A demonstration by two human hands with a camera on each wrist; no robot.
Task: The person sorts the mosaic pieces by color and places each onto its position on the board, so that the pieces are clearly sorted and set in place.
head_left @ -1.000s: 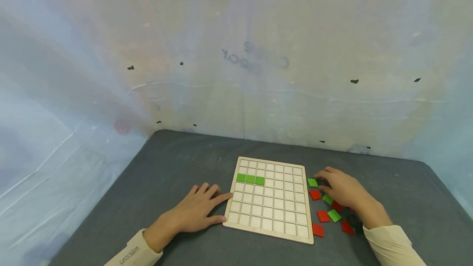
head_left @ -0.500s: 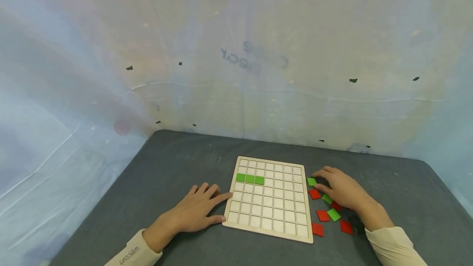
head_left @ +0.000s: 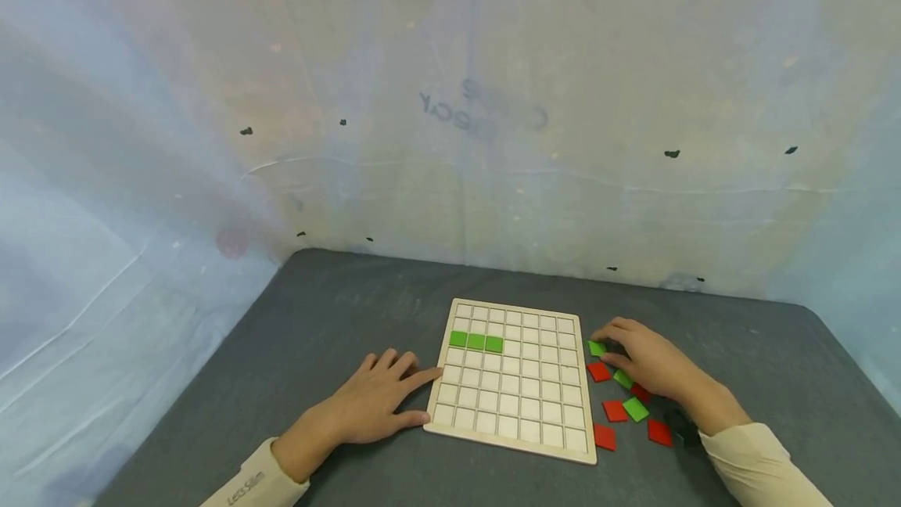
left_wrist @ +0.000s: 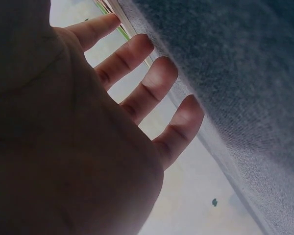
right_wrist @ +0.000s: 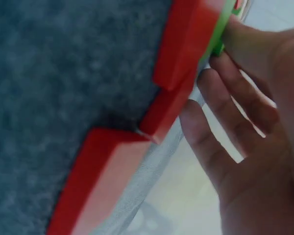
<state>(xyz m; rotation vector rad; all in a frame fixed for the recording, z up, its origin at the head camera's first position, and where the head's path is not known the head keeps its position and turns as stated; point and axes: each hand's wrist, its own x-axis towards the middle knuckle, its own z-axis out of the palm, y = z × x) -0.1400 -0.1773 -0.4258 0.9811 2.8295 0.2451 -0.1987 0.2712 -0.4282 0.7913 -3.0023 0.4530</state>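
Pinched a green square (head_left: 597,349) in the fingers of the right hand (head_left: 649,358), just right of the pale board (head_left: 522,388). Touched the board's left edge with wide-spread fingers of the left hand (head_left: 367,404).

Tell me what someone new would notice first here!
Probably the three green tiles, in a row on the pale board. Then the red tiles, loose on the dark table to the board's right. Near them, the right hand seems to pinch another green tile.
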